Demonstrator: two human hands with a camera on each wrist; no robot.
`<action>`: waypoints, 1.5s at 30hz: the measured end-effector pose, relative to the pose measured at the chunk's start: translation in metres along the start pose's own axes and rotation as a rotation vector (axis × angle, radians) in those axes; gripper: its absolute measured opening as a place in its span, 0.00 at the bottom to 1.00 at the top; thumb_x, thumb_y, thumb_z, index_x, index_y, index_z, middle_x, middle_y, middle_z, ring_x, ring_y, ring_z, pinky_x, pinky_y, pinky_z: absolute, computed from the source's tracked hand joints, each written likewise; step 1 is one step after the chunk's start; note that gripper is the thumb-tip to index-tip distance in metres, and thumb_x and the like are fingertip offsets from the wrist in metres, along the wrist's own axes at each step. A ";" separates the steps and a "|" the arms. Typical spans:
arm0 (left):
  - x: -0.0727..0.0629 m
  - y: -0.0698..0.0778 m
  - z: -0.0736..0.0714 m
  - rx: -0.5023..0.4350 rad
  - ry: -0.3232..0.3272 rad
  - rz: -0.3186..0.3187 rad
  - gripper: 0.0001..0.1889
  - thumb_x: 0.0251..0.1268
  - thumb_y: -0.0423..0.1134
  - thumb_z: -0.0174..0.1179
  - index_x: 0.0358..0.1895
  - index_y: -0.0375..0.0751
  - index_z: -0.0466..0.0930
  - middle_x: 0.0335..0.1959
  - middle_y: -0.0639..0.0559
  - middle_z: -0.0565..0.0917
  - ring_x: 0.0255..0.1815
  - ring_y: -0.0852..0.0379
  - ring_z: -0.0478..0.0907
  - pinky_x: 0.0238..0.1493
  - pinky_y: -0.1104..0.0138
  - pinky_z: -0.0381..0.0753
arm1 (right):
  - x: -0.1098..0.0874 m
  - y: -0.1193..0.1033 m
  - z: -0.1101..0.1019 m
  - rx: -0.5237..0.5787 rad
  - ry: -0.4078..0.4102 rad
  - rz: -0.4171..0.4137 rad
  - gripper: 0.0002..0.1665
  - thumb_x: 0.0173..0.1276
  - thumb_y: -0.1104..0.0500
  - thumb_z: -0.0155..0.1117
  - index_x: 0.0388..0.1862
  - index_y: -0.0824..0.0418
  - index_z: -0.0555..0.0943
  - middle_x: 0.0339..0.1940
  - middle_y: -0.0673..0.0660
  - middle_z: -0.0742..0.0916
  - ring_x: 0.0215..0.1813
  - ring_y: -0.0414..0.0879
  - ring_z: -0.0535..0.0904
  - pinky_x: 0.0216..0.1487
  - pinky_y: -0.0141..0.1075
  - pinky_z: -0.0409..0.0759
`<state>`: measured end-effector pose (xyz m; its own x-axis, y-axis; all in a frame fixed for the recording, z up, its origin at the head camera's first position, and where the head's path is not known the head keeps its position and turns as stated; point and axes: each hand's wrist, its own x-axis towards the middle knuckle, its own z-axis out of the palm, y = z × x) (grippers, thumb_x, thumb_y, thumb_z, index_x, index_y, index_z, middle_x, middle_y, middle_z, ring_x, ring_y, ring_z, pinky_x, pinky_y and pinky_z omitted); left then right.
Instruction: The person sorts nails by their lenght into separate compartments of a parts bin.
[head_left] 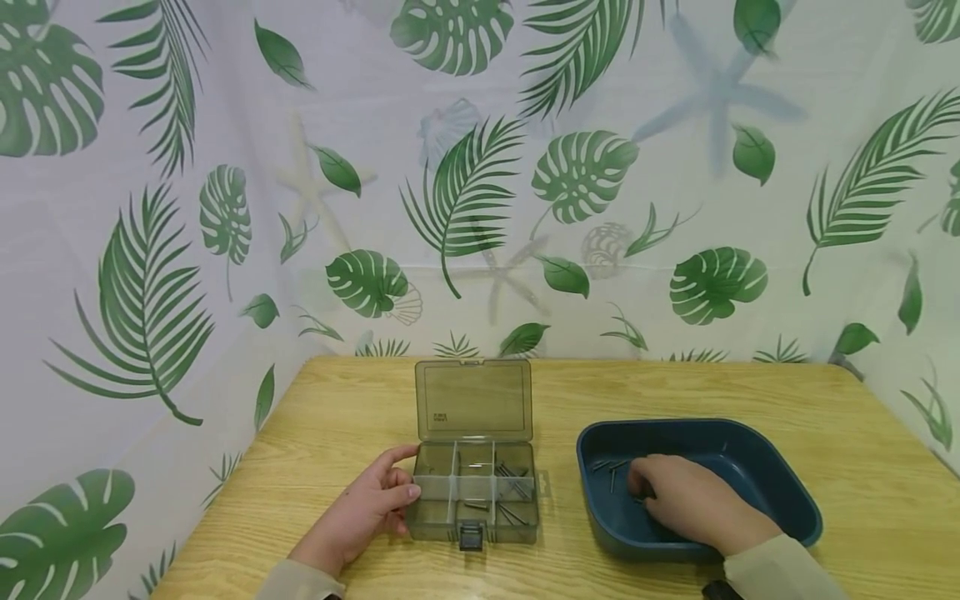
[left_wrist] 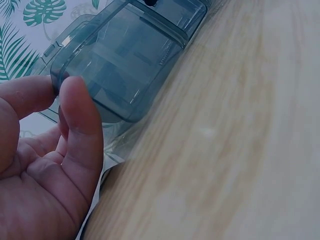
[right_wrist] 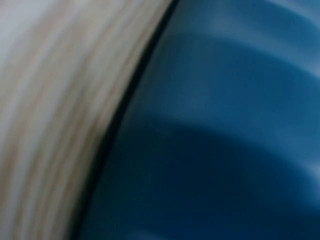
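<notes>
My left hand [head_left: 367, 504] grips the left side of a smoky clear compartment box [head_left: 431, 532]. In the left wrist view, thumb and forefinger hold a corner of the box [left_wrist: 127, 57]. Its hinged lid [head_left: 474, 402] stands raised at the back. Thin nails or screws [head_left: 513, 514] lie in the right and middle compartments. My right hand [head_left: 686, 500] reaches into a dark blue plastic tray [head_left: 757, 467], fingers bent down towards its floor. Beside them lie several similar thin metal pieces [head_left: 612, 477]. The right fingertips are hidden; the right wrist view shows only the tray's blurred wall [right_wrist: 225, 100].
Both containers stand on a wood-grain table [head_left: 360, 400], the box left of the tray with a gap between. A black latch [head_left: 471, 536] hangs at the box's front. Behind the table is a leaf-patterned curtain [head_left: 480, 192].
</notes>
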<state>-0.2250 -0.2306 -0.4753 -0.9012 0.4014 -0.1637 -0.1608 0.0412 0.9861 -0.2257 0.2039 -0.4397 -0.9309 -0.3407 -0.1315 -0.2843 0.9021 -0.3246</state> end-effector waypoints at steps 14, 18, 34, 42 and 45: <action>0.001 -0.002 0.001 0.010 0.013 -0.009 0.34 0.77 0.36 0.57 0.80 0.43 0.52 0.40 0.49 0.71 0.28 0.57 0.67 0.29 0.63 0.81 | -0.002 -0.003 -0.001 0.004 0.007 -0.006 0.10 0.68 0.68 0.63 0.37 0.51 0.82 0.30 0.45 0.81 0.32 0.42 0.76 0.34 0.43 0.79; 0.000 -0.001 0.002 0.015 0.004 -0.003 0.34 0.77 0.36 0.57 0.80 0.43 0.52 0.39 0.49 0.71 0.28 0.57 0.67 0.29 0.63 0.81 | -0.002 -0.003 -0.005 0.011 0.011 -0.014 0.10 0.68 0.67 0.65 0.42 0.54 0.85 0.36 0.48 0.83 0.40 0.44 0.81 0.41 0.45 0.82; 0.002 -0.001 -0.001 0.009 -0.001 -0.001 0.34 0.77 0.35 0.57 0.80 0.43 0.51 0.39 0.49 0.72 0.28 0.57 0.68 0.29 0.63 0.82 | -0.007 -0.020 -0.017 0.120 0.133 -0.061 0.11 0.72 0.65 0.62 0.47 0.50 0.84 0.39 0.48 0.84 0.38 0.38 0.77 0.42 0.41 0.80; 0.003 -0.002 0.000 0.009 0.000 0.001 0.35 0.77 0.35 0.57 0.80 0.43 0.51 0.39 0.49 0.72 0.27 0.57 0.68 0.29 0.63 0.82 | -0.006 -0.039 -0.020 0.164 0.171 -0.136 0.14 0.72 0.67 0.62 0.46 0.48 0.83 0.38 0.43 0.83 0.37 0.36 0.76 0.40 0.40 0.80; 0.002 -0.003 -0.001 0.008 0.002 -0.005 0.35 0.77 0.35 0.58 0.80 0.42 0.51 0.39 0.49 0.72 0.27 0.57 0.68 0.29 0.63 0.82 | -0.004 -0.046 -0.019 0.175 0.181 -0.154 0.14 0.72 0.67 0.62 0.46 0.48 0.83 0.37 0.41 0.81 0.36 0.35 0.75 0.40 0.39 0.79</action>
<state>-0.2269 -0.2304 -0.4783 -0.9012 0.3993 -0.1686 -0.1619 0.0506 0.9855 -0.2128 0.1685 -0.4065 -0.9101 -0.4032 0.0961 -0.3963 0.7784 -0.4869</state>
